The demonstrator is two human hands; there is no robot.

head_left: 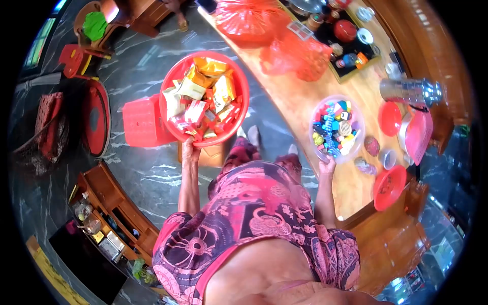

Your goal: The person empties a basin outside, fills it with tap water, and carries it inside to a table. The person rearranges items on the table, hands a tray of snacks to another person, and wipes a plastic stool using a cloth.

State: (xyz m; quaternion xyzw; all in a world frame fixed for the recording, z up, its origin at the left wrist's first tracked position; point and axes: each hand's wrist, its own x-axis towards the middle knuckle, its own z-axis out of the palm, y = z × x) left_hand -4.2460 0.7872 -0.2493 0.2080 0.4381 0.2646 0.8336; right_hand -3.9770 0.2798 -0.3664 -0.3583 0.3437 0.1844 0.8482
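A round red basin [243, 114] full of wrapped snack packets [209, 91] is at the left of centre, over a red stool. My left hand [189, 151] grips the near rim of this basin. On the right, a clear round tub [358, 119] of small colourful toy pieces [333, 127] is at the edge of the wooden table [287, 94]. My right hand [327, 164] has its fingers closed on the tub's near rim.
Red plastic bags [251, 23] and a black tray of cups and jars [338, 73] are at the table's far end. A metal flask [410, 92] and red lids [389, 187] lie at the right. The red stool [145, 121] stands on the floor.
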